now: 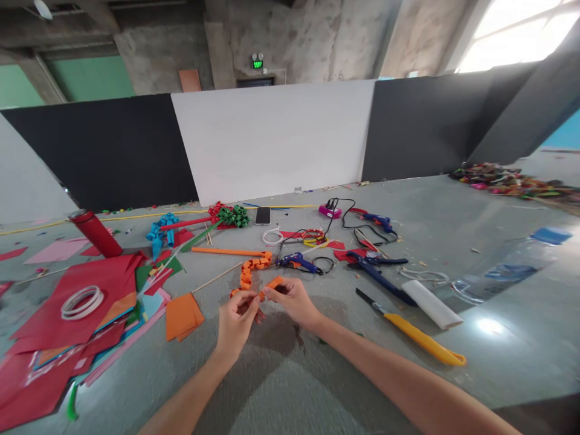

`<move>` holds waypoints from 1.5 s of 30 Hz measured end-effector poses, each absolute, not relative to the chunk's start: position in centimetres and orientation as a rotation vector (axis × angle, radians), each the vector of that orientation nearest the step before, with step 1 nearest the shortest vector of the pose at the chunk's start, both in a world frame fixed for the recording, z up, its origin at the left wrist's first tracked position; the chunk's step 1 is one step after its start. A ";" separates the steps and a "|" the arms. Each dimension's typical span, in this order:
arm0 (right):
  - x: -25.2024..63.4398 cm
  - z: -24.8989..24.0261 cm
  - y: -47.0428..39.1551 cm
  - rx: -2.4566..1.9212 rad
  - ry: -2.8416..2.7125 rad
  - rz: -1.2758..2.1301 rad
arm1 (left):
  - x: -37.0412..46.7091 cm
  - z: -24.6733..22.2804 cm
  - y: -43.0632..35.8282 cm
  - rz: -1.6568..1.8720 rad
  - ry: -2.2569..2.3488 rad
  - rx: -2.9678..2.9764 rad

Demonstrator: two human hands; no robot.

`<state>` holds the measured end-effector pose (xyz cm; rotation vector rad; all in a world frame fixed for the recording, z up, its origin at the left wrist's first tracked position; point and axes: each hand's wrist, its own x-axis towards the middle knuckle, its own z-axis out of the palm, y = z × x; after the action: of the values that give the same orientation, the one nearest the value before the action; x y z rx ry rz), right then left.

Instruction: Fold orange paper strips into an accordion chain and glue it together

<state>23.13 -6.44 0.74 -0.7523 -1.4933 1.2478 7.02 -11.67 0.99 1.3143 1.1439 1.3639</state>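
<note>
My left hand and my right hand meet over the grey floor, both pinching the near end of an orange folded paper chain. The chain curls away from my fingers toward an orange paper stick. A short orange strip sticks up between my right thumb and fingers. A blue glue gun lies just beyond my right hand, its black cord trailing back.
Red, orange and pink paper sheets and a tape roll lie at left. A red bottle stands behind them. A yellow utility knife, blue scissors, a white roll, a phone and a plastic bottle lie around.
</note>
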 end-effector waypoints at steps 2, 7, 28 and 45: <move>23.1 0.8 -6.5 -0.751 -1.504 1.254 | 7.0 1.0 -11.7 1.358 1.166 1.334; 23.1 0.6 -6.3 -0.814 -1.511 1.234 | 6.9 0.8 -11.6 1.347 1.221 1.369; 23.2 0.5 -6.2 -0.877 -1.416 1.185 | 6.6 0.5 -11.2 1.338 1.328 1.491; 23.3 0.9 -6.2 -0.834 -1.383 1.152 | 6.6 1.3 -11.7 1.291 1.351 1.506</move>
<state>23.26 -6.25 0.92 -0.8343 -1.3832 1.1515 6.61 -11.68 1.31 1.5057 1.3515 1.2910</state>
